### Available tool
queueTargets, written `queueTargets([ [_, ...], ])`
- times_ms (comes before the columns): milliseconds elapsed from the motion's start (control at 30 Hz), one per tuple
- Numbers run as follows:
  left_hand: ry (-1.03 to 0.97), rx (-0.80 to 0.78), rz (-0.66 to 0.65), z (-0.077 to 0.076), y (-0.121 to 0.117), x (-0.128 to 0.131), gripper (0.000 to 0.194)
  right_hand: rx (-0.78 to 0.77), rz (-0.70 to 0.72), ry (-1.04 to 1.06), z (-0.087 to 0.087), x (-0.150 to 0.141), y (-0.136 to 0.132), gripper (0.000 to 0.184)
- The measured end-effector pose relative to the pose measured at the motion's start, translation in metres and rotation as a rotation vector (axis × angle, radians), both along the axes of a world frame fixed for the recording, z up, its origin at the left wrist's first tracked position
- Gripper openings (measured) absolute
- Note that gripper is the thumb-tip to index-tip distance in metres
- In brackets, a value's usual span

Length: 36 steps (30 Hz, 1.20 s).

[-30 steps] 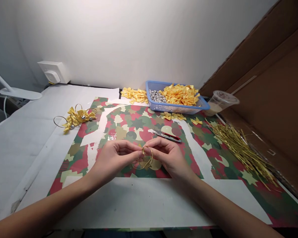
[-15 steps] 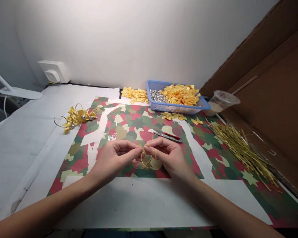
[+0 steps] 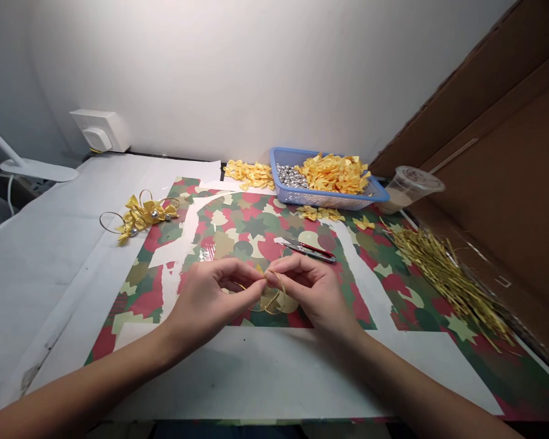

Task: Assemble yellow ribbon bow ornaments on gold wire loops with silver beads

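Bare arms reach in from the lower corners of the view, the left forearm and the right forearm both angling inward and meeting toward the centre. The wrists bend gently, and the backs of both hands face up. The left hand and the right hand face each other, almost touching. The left fingertips pinch together, thumb against forefinger, with the other fingers curled loosely behind. The right fingertips mirror them in a matching tight pinch, the remaining fingers folded in toward the palm. Both hands are closed and held just above the bench.
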<state>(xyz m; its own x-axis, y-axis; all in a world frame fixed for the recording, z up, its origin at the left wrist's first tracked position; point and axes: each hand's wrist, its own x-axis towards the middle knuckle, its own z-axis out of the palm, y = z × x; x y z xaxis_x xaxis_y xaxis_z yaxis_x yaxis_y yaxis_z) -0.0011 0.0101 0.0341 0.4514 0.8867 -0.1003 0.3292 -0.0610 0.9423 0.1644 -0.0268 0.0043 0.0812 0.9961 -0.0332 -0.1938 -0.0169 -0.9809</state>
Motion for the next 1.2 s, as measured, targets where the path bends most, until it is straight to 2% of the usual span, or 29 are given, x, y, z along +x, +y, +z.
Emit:
queueTargets([
  [167,-0.052,-0.088,-0.022,0.003,0.002,-0.002,0.016,0.026,0.019,-0.021,0.002,0.002,-0.001,0.013],
  [300,-0.094,-0.180,-0.027,0.007,0.008,-0.005,0.015,-0.019,-0.031,-0.060,0.008,0.009,0.001,0.018],
  [533,-0.182,-0.350,-0.066,0.010,0.011,-0.005,0.010,0.020,0.202,-0.121,0.011,0.014,0.001,0.012],
  [700,-0.231,-0.463,-0.145,0.014,0.009,-0.004,0.009,0.088,0.244,-0.046,0.014,0.016,0.001,0.008],
  [933,-0.227,-0.585,-0.190,0.017,0.007,-0.006,0.010,0.091,0.348,0.011,0.020,0.018,-0.002,0.010],
  [1200,-0.238,-0.680,-0.244,0.016,0.008,-0.006,0.009,0.126,0.331,0.001,0.019,0.018,-0.002,0.006],
])
